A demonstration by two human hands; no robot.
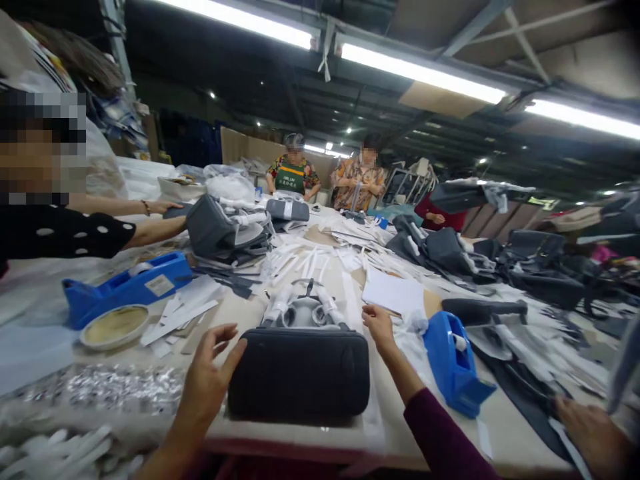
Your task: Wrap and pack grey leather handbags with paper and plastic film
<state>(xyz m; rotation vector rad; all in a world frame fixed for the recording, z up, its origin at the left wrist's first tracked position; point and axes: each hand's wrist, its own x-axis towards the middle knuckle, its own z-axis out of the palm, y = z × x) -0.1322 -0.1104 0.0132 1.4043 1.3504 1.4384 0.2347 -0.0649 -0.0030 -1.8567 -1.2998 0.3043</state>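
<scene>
A dark handbag (pixel 300 373) sits at the table's front edge, its wide flat side towards me. White wrapping covers its handles (pixel 327 303), which lean back behind the body. My left hand (pixel 207 370) is at the bag's left side with fingers apart, the thumb by its upper left corner; whether it touches is hard to tell. To the right, past the bag's top corner, my right hand (pixel 380 330) hovers over the table with its fingers loosely bent and nothing visible in them. Just beyond it lies a stack of white sheets (pixel 393 291).
Blue tape dispensers (pixel 453 363) (pixel 127 283) flank the bag, with a round dish (pixel 115 325) on the left. Dark bags (pixel 215 230) and white strips (pixel 300 263) cover the table farther off. A co-worker's arm (pixel 155 230) reaches in from the left; another person's hand (pixel 590 427) is at right.
</scene>
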